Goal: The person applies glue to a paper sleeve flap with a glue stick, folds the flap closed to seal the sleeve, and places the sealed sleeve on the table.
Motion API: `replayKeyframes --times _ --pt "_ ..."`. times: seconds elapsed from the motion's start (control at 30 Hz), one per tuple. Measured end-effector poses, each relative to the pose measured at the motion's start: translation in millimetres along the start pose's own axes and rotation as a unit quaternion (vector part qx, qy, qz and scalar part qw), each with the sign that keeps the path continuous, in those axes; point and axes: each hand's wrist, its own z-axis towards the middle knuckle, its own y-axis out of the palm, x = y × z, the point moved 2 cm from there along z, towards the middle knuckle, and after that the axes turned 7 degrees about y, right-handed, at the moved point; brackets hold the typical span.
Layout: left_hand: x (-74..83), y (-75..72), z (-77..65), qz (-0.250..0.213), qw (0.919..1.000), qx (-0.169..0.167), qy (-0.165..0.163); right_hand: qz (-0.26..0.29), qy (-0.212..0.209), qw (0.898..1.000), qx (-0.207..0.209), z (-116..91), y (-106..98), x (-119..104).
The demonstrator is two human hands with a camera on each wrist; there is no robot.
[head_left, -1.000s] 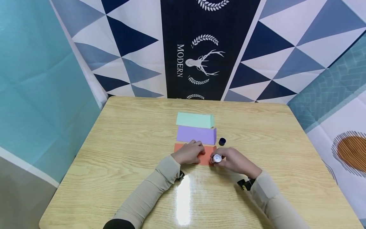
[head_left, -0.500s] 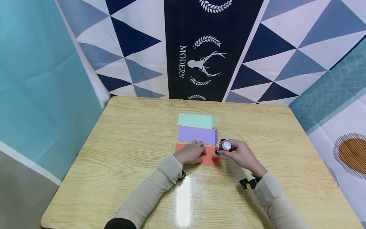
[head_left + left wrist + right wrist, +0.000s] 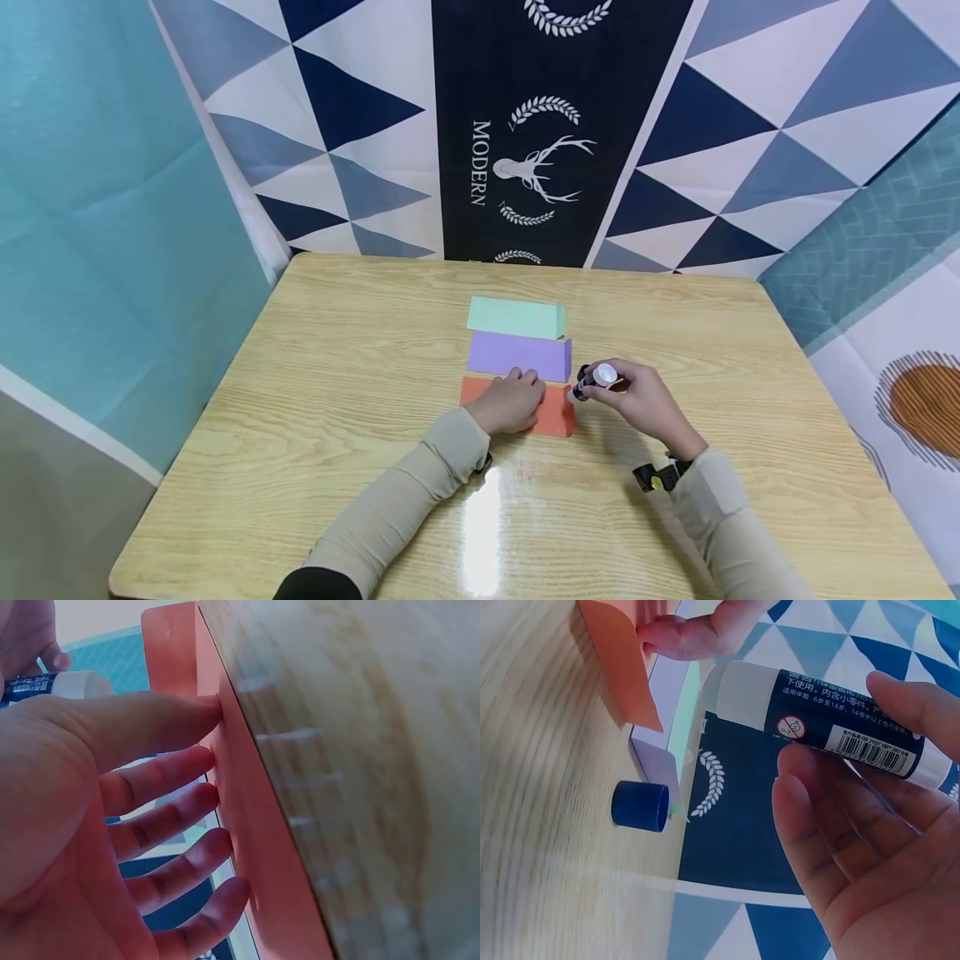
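An orange paper strip [image 3: 555,413] lies on the table, its right end [image 3: 171,646] folded up as a flap. My left hand [image 3: 510,402] presses on the strip; in the left wrist view its thumb and fingertips touch the paper. My right hand [image 3: 637,400] pinches an uncapped glue stick [image 3: 840,724] between thumb and fingers. The glue stick is held tilted, its pale tip toward the right end of the orange strip. A dark blue cap [image 3: 640,806] stands on the table close below the right hand.
Beyond the orange strip lie a purple folded paper [image 3: 517,353] and a mint green one [image 3: 513,317], each with its right end bent. The wooden table [image 3: 360,350] meets patterned cloth [image 3: 637,167] at its far edge.
My right hand has lifted the glue stick from the orange strip's right end and moved it away to the right, tilting it. My left hand stays on the strip.
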Motion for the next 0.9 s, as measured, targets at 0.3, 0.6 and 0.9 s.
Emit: replayKeyframes --times 0.3,0.6,0.9 --pt "4.2 -0.8 1.7 0.016 0.9991 0.013 0.036 -0.008 0.009 1.0 0.003 1.0 -6.8 6.0" --pt "5.1 0.1 0.2 -0.027 0.9988 0.022 0.034 -0.012 0.02 1.0 0.002 -0.4 -11.1 10.3" --pt "8.8 -1.6 5.2 -0.006 0.9984 0.028 0.05 -0.013 0.023 1.0 0.003 -0.9 -12.8 11.2"
